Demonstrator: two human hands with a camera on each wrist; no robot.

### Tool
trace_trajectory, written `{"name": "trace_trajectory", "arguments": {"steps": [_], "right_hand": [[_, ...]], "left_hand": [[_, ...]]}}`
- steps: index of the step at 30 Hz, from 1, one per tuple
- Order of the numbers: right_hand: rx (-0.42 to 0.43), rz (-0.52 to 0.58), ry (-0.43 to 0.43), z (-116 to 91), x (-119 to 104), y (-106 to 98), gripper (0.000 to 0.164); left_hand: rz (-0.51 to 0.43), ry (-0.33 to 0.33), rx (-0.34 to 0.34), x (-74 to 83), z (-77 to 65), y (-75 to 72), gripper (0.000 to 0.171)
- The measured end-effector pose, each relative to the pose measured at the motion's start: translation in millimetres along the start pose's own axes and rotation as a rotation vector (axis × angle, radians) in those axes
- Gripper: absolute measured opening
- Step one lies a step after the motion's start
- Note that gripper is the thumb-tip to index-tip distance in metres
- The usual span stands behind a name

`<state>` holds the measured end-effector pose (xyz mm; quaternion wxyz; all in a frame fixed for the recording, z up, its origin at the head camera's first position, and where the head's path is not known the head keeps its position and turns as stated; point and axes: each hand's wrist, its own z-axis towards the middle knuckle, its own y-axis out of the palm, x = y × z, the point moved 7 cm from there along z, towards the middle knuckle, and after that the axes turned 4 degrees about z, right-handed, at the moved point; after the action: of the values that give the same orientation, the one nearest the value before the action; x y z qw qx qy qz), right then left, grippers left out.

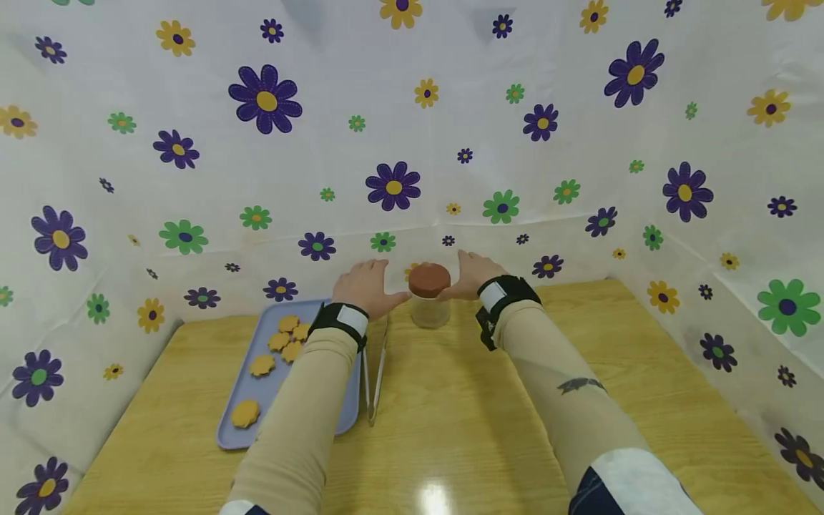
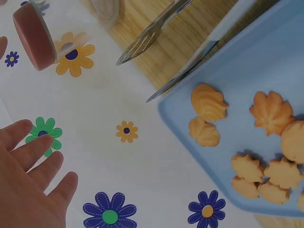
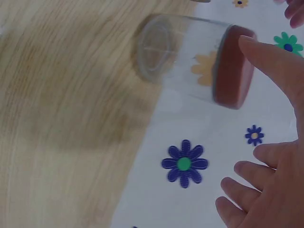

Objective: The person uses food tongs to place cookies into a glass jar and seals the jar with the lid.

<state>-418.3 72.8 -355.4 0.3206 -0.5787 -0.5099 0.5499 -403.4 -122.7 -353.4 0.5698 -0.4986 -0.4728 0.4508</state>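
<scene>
A clear jar (image 1: 430, 312) with a reddish-brown lid (image 1: 429, 277) stands upright on the table, between my two hands. My left hand (image 1: 368, 286) is held to the jar's left with fingers spread, its thumb pointing at the lid. On the other side, my right hand (image 1: 472, 277) has its thumb right at the lid's edge and its fingers extended, as the right wrist view also shows. Neither hand wraps around the jar (image 3: 190, 57). Metal tongs (image 2: 149, 38) lie beneath my left wrist, beside the tray.
Left of the tongs, a blue tray (image 1: 254, 390) carries several golden cookies (image 1: 262, 365); my left forearm passes over it. Behind the wooden table (image 1: 489, 436) hangs a white flower-patterned cloth (image 1: 463, 57), which also runs along both sides.
</scene>
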Motion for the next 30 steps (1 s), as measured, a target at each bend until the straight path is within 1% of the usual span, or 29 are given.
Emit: {"name": "trace_trajectory", "arguments": {"steps": [3, 7, 10, 13, 17, 20, 22, 24, 27, 30], "right_hand": [[-0.012, 0.07, -0.014, 10, 12, 11, 0.112], [-0.007, 0.141, -0.013, 22, 32, 30, 0.113], [-0.025, 0.172, 0.007, 27, 44, 46, 0.115], [-0.048, 0.198, 0.019, 27, 51, 59, 0.114], [-0.042, 0.244, 0.016, 23, 56, 68, 0.109], [-0.025, 0.281, 0.021, 23, 58, 73, 0.107], [-0.021, 0.329, 0.027, 26, 58, 80, 0.108], [-0.015, 0.38, 0.017, 30, 55, 88, 0.113], [0.001, 0.462, -0.01, 40, 49, 102, 0.121], [0.063, 0.54, -0.054, 48, 45, 110, 0.119]], "left_hand": [[-0.065, -0.001, 0.009, -2.3, 1.1, 8.0, 0.088], [-0.227, 0.006, 0.002, -2.3, 2.5, 23.7, 0.092], [-0.336, -0.005, -0.007, -0.8, 3.0, 41.0, 0.095], [-0.429, -0.03, 0.006, 1.0, 3.4, 58.2, 0.098], [-0.569, -0.089, 0.023, 3.1, 4.0, 75.9, 0.101], [-0.651, -0.132, 0.03, 4.6, 6.2, 85.3, 0.1], [-0.698, -0.148, 0.035, 5.8, 8.7, 91.2, 0.098], [-0.744, -0.155, 0.042, 7.8, 11.3, 96.7, 0.098], [-0.798, -0.148, 0.047, 13.8, 15.3, 104.4, 0.103], [-0.835, -0.124, 0.06, 23.9, 19.4, 108.8, 0.105]]}}
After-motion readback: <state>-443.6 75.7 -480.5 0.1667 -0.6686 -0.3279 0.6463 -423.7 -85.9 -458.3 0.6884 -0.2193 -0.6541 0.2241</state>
